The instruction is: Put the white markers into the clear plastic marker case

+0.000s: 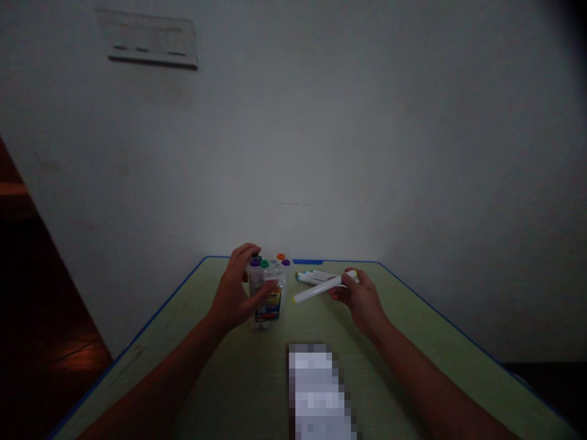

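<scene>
My left hand (238, 292) is wrapped round a clear upright marker case (268, 299) that stands on the green table (192, 342). Several markers with purple, green and orange caps stick out of its top. My right hand (360, 299) pinches a white marker (321, 288) with a yellow end, held nearly level and pointing left toward the case. A few more loose white markers (312, 277) lie on the table just behind it.
A blurred white rectangular object (316, 391) lies on the table near me. The table has a blue edge (151, 321) and stands against a pale wall. A dark floor shows at the left.
</scene>
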A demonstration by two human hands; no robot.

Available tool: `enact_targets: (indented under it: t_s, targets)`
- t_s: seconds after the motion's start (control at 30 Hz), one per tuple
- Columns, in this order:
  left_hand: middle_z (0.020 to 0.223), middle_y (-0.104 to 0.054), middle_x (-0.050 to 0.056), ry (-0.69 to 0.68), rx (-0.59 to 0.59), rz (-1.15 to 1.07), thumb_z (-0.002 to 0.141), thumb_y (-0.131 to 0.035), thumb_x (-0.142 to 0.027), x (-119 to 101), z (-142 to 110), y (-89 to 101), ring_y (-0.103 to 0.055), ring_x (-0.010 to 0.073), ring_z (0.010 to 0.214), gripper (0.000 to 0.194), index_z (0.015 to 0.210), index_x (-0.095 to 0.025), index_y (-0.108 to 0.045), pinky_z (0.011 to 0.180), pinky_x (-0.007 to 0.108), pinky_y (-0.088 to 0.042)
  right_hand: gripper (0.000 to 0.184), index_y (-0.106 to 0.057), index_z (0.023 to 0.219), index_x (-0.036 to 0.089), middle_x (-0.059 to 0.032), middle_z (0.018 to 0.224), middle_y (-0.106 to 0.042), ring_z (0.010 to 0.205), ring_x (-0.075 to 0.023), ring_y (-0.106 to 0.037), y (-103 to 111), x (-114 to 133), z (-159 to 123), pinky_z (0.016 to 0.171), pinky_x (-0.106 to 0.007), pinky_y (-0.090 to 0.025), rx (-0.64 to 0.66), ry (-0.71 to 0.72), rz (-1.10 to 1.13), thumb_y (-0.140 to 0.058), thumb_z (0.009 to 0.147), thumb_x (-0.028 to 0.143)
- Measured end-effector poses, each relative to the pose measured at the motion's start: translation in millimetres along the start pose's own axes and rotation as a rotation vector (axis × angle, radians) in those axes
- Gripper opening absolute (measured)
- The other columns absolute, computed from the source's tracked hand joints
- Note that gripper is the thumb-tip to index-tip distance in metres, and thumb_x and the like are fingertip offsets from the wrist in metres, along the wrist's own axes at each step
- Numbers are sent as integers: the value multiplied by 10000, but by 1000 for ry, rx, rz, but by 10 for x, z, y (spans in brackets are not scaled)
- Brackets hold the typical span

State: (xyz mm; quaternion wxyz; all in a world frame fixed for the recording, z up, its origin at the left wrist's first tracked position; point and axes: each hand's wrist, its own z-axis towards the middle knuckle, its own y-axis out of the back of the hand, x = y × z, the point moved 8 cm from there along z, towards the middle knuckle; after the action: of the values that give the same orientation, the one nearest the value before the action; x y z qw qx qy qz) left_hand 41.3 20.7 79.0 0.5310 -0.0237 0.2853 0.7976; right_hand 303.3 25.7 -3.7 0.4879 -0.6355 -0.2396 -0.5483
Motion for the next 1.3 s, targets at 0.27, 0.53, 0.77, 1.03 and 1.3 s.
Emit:
enact_targets:
  t_s: [0.27,0.53,0.77,1.03,1.3]
  targets:
    - [1284,-445,140,-9,15,49,747,-659,-325,29,19,-21,-469,255,1151,528,1202,-183,-434,762,321,-498,136,-481,733,166,18,580,-631,503,-135,-656,-30,91,-6,423,-174,-513,8,3,59,-612,766,156]
    - [1282,-449,121,-13,-4,81,746,-661,-302,8,18,-27,-476,243,1139,493,1178,-200,-446,681,275,-505,187,-500,658,158,35,487,-567,469,-123,-636,-63,72,-46,435,-173,-523,25,-65,156,-609,809,177]
    - [1274,-446,123,-10,-4,56,747,-661,-285,-17,17,-28,-488,220,1110,479,1164,-189,-446,651,242,-512,194,-504,664,153,-3,496,-606,424,-124,-608,-62,67,-72,394,-182,-474,38,-106,107,-477,854,127]
    - [1260,-446,127,-17,-10,9,732,-676,-291,-20,27,-32,-489,225,1103,489,1155,-184,-456,637,231,-522,116,-489,694,167,-22,509,-628,432,-141,-606,-55,61,-81,417,-207,-470,34,-129,98,-468,795,116]
    - [1269,-441,130,7,-1,6,733,-667,-293,-9,22,-37,-489,231,1101,478,1150,-188,-458,640,250,-526,116,-480,684,178,-20,532,-636,450,-138,-611,-66,60,-84,420,-207,-466,56,-143,130,-484,793,139]
